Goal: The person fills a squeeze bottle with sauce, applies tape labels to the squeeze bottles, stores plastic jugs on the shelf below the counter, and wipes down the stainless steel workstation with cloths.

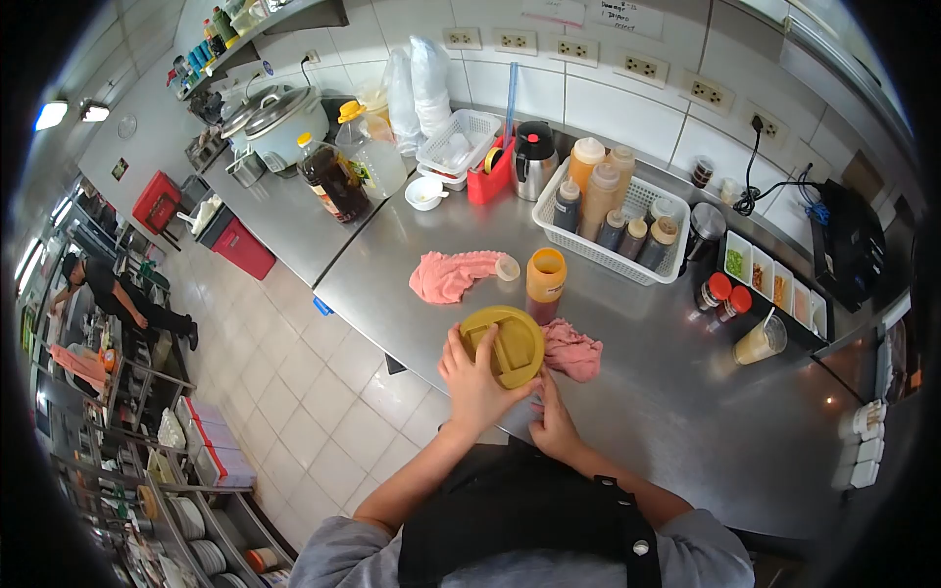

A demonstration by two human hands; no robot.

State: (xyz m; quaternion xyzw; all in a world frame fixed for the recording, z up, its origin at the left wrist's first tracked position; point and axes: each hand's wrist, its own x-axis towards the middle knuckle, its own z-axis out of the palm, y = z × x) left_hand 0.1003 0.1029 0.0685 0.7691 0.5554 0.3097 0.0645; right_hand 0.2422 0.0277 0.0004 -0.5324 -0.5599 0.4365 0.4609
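My left hand [477, 380] is closed on a round yellow lid [517, 355] with a raised bar across its face, held above the counter's front edge. My right hand [556, 421] is just below and right of the lid, fingers together near its lower edge; what they hold, if anything, is hidden. Behind the lid an open orange-topped bottle [545, 284] with dark red contents stands upright. One pink cloth [451, 276] lies left of the bottle, with a small translucent cap [507, 268] at its end. Another pink cloth [572, 351] lies right of the lid.
A white basket [610, 257] of sauce bottles stands at the back, beside a steel thermos [535, 162] and red holder [490, 178]. Right are red-lidded jars [727, 294], a cup [761, 341] and a condiment tray [774, 284]. Large bottles [333, 181] stand left. A person [123, 294] is far left.
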